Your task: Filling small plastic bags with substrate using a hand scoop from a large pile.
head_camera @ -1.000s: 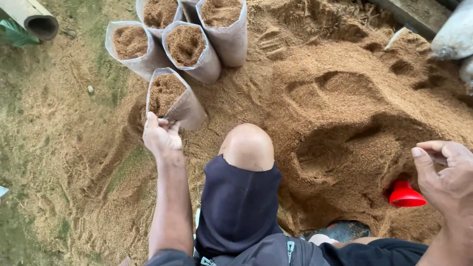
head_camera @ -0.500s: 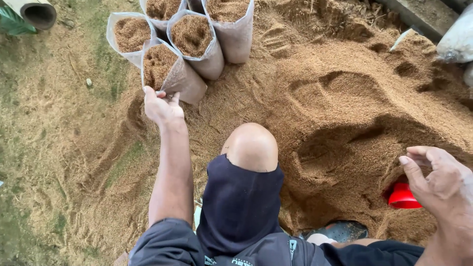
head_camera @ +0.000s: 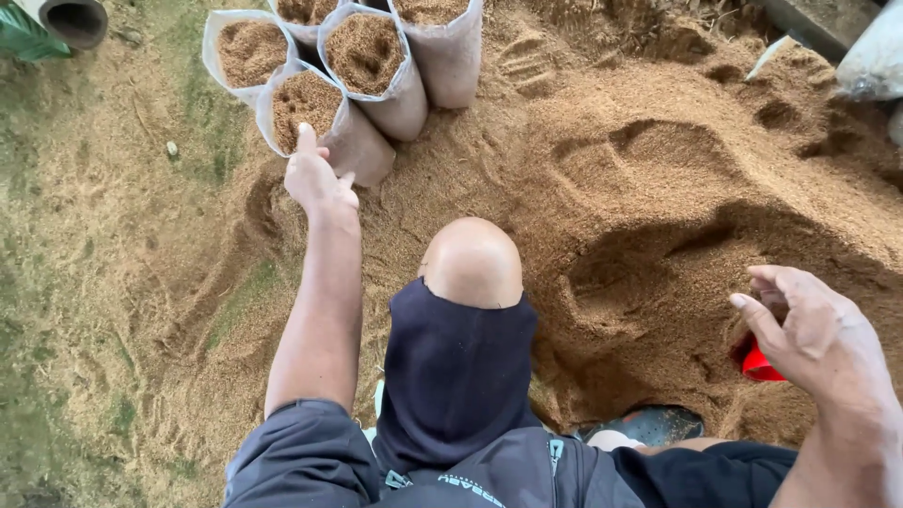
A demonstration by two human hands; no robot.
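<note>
Beside the bare knee (head_camera: 472, 261), seen from the head camera, the left hand (head_camera: 318, 179) reaches out and pinches the rim of the nearest filled bag (head_camera: 310, 105), which leans against three others. Across the knee, the right hand (head_camera: 809, 329) hangs open-fingered over a red scoop (head_camera: 760, 365) in the sawdust pile (head_camera: 658, 169).

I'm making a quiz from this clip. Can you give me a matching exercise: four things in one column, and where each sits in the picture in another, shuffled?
Things:
1. left hand
2. right hand
3. red scoop
4. grey pipe

Places:
A. top left corner, on the ground
B. half buried in the sawdust pile, just beneath the other hand
C. on the rim of the nearest filled bag
D. lower right, open above the hollow in the pile

Pairs: 1-C, 2-D, 3-B, 4-A
</note>
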